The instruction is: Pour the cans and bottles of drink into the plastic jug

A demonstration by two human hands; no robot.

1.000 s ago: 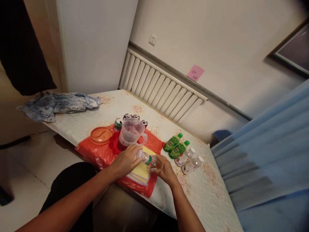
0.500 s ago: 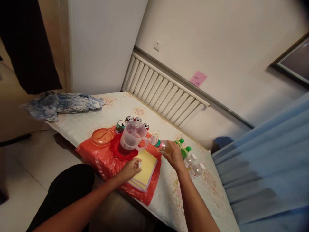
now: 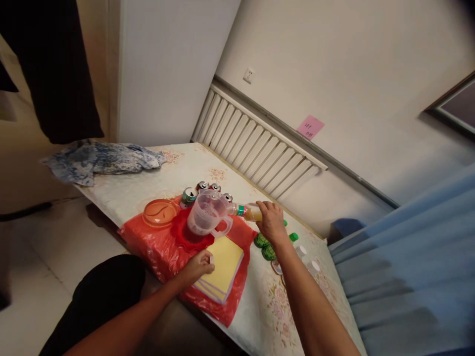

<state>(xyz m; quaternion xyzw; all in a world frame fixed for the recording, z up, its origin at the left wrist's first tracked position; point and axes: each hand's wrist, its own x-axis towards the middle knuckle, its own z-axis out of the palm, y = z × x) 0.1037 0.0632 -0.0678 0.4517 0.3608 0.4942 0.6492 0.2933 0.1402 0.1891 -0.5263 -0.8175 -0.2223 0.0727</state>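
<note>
In the right fingers (image 3: 264, 206), wrapped round its base end, holds the bottle (image 3: 253, 213) tipped nearly level, with neck at the rim of the jug (image 3: 205, 217), left of those fingers; cannot tell whether touching. In the left fingers (image 3: 208, 268), curled in, pinches a small white cap (image 3: 211, 259) beside the yellow paper (image 3: 227, 262). Beyond the left fingers, has the jug standing on a red dish (image 3: 184, 242), cans (image 3: 188, 198) behind it, and below the right fingers, green bottles (image 3: 268, 252) near the forearm (image 3: 308, 291).
</note>
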